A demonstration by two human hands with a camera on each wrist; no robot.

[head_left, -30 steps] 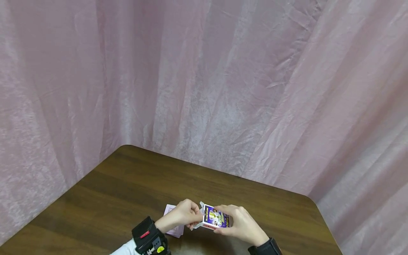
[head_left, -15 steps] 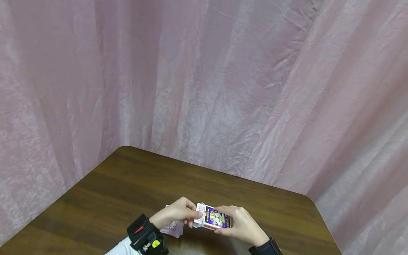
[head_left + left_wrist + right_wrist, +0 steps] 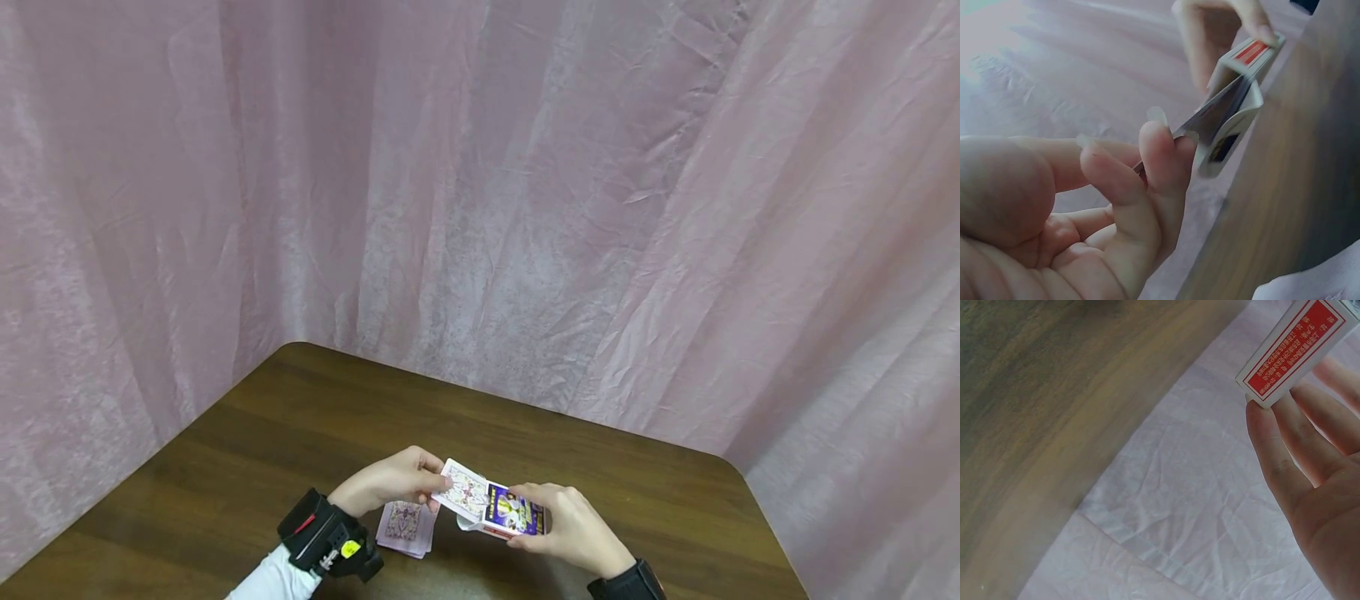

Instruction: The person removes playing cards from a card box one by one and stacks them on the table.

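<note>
My right hand (image 3: 567, 527) grips a playing card box (image 3: 513, 511) by its sides, its open end toward the left. Sticking partly out of that end are playing cards (image 3: 465, 490) with a patterned back, pinched between the thumb and fingers of my left hand (image 3: 393, 481). Seen from the left wrist, the cards (image 3: 1213, 115) look thin and edge-on between the fingertips, and a box flap (image 3: 1235, 134) hangs beside them. How many cards are pinched cannot be told. A loose stack of cards (image 3: 405, 527) lies on the table just below my left hand.
The brown wooden table (image 3: 337, 400) carries the card stack; its far edge meets a pink draped curtain (image 3: 480, 208). Black bands with devices sit on both wrists, the left one (image 3: 326, 533) bulkier in the head view.
My left hand has moved left and slightly up, drawing cards partway out of the box. More of the stack on the table shows. The right hand has barely moved.
</note>
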